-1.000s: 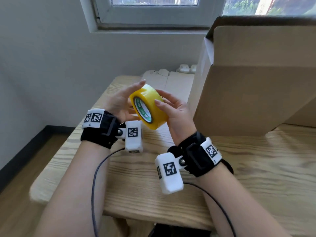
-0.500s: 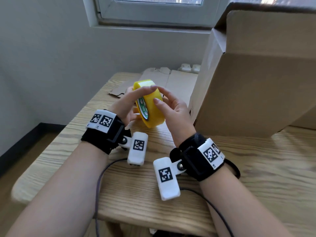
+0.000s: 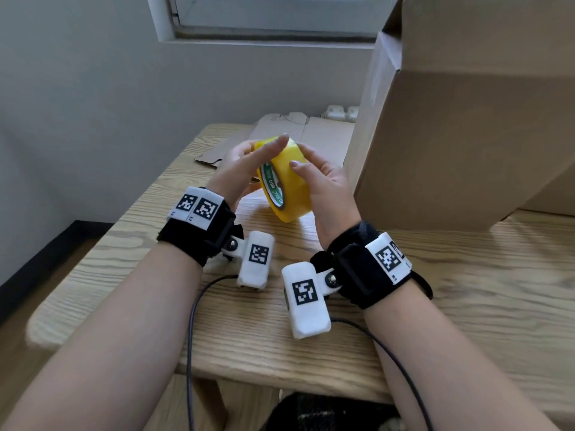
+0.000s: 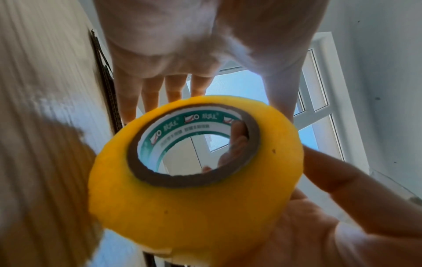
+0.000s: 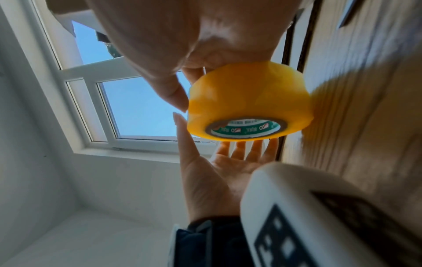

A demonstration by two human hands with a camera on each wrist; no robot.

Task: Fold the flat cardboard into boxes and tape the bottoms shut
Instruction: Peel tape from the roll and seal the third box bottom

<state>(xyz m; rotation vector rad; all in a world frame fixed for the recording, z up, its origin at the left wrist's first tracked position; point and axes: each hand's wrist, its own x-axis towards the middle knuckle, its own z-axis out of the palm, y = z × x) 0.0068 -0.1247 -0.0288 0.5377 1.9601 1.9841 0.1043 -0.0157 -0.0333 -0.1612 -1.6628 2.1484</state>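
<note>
A: Where's the yellow tape roll (image 3: 287, 178)?
B: Up off the tabletop (image 3: 466, 306), left of the cardboard box (image 3: 460, 144). Gripped by right hand (image 3: 326, 194), fingers curled round it; left hand (image 3: 239, 169) flat, fingers straight, touching it.

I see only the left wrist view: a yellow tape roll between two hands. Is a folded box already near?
Observer: Yes, the head view shows a big cardboard box standing on the table, right of the tape roll.
Operator: Does flat cardboard remain?
Observer: Yes, flat cardboard lies on the table beyond the roll.
Operator: Does the left hand grip the roll?
Observer: No, the right wrist view shows the left hand flat, fingers straight against the roll.
</note>
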